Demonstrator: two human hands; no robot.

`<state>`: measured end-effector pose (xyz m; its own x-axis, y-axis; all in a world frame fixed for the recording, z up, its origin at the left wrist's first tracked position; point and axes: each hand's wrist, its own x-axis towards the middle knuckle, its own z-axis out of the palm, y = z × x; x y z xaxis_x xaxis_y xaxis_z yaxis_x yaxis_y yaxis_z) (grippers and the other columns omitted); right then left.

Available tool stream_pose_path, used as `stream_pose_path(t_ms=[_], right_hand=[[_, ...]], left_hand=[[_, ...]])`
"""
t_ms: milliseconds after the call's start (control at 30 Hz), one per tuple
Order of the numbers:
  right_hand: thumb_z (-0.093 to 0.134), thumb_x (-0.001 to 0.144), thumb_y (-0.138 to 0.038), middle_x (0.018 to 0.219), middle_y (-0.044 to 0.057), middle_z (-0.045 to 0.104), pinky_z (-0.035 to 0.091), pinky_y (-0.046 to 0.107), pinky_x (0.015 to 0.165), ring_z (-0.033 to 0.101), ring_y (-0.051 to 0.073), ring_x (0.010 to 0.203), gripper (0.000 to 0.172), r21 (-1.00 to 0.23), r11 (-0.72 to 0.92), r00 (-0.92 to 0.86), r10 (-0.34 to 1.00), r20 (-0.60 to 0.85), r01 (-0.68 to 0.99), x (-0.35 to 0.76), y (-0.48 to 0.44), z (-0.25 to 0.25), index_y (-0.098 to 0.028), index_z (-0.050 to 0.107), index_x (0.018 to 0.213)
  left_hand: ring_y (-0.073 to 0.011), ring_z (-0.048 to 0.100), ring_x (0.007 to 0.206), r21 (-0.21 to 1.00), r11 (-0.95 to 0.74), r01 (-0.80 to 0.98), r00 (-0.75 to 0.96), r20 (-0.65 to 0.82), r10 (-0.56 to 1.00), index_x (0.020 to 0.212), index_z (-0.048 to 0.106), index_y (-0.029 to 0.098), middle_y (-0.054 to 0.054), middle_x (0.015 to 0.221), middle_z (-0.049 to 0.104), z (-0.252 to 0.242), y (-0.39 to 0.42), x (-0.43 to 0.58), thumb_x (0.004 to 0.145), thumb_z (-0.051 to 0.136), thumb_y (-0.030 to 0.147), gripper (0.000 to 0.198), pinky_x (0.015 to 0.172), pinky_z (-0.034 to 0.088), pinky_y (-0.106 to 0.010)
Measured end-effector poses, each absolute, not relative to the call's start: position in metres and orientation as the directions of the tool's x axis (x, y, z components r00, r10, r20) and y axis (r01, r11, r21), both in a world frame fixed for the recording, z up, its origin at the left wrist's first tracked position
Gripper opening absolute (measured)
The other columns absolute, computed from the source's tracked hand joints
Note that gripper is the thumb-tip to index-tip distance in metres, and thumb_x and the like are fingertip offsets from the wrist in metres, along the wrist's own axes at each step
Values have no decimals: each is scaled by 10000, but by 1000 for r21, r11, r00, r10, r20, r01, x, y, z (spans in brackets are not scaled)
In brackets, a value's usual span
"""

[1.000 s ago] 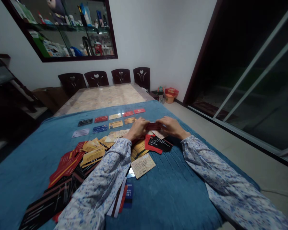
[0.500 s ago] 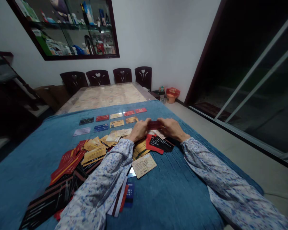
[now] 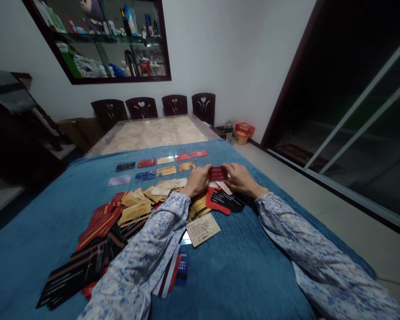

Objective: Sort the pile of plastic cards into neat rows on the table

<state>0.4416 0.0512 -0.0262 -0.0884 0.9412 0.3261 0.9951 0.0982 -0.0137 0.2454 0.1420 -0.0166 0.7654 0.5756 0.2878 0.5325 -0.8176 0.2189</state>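
A dark red card [image 3: 218, 173] is held up between my two hands, its printed face tilted toward me. My left hand [image 3: 199, 180] pinches its left edge, and my right hand [image 3: 242, 178] grips the right edge. Right below lie fanned black cards [image 3: 229, 201] over red ones [image 3: 216, 200]. A cream card [image 3: 203, 229] rests nearer to me. Under and beside my left sleeve spreads a heap of yellow cards [image 3: 135, 213], red cards [image 3: 100, 222] and black cards [image 3: 75, 271]. Beyond my hands, several cards are set out in rows, among them a blue card [image 3: 144, 176].
A blue cloth [image 3: 253, 266] covers the near part of the table; its marble-patterned top [image 3: 156, 131] shows beyond. Several dark chairs [image 3: 174, 105] stand at the far end. Sliding glass doors [image 3: 346, 102] are on the right, and a glass-shelved cabinet [image 3: 110, 40] is in the wall.
The dark red card has tipped so that more of its face shows. Both hands keep hold of it. The whole view has shifted slightly as my head turned left.
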Motion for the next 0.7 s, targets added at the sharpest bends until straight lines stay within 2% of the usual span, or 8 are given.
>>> stream_pose_path(t_ms=[133, 267, 533, 700], right_hand=[[568, 930, -329, 1189, 197, 636, 374, 355, 819, 554, 309, 1056, 524, 13, 97, -96, 941, 324, 995, 444, 51, -25, -117, 515, 1406], [554, 933, -334, 1185, 203, 639, 379, 361, 811, 551, 314, 1045, 543, 61, 87, -102, 938, 331, 994, 443, 50, -24, -108, 509, 1425], [553, 930, -375, 1198, 205, 645, 398, 376, 788, 543, 318, 1035, 541, 104, 115, -144, 927, 346, 988, 447, 50, -25, -131, 545, 1413], [579, 920, -408, 1271, 204, 618, 405, 378, 791, 524, 325, 1083, 516, 129, 139, -177, 917, 358, 982, 450, 51, -27, -158, 593, 1371]], left_hand=[[-294, 633, 1129, 207, -827, 522, 777, 285, 562, 1394, 519, 140, -164, 1207, 688, -17, 142, 247, 916, 494, 177, 480, 1007, 473, -421], [-315, 595, 1168, 172, -824, 540, 781, 262, 567, 1433, 471, 114, -179, 1252, 650, -15, 139, 245, 906, 515, 212, 538, 1022, 459, -452], [-315, 582, 1127, 125, -837, 533, 805, 229, 547, 1331, 512, 100, -185, 1216, 647, -14, 139, 241, 911, 511, 186, 428, 984, 467, -448], [-311, 537, 1174, 72, -841, 536, 808, 245, 536, 1244, 560, 157, -164, 1272, 584, -11, 140, 234, 903, 557, 235, 350, 1006, 461, -457]])
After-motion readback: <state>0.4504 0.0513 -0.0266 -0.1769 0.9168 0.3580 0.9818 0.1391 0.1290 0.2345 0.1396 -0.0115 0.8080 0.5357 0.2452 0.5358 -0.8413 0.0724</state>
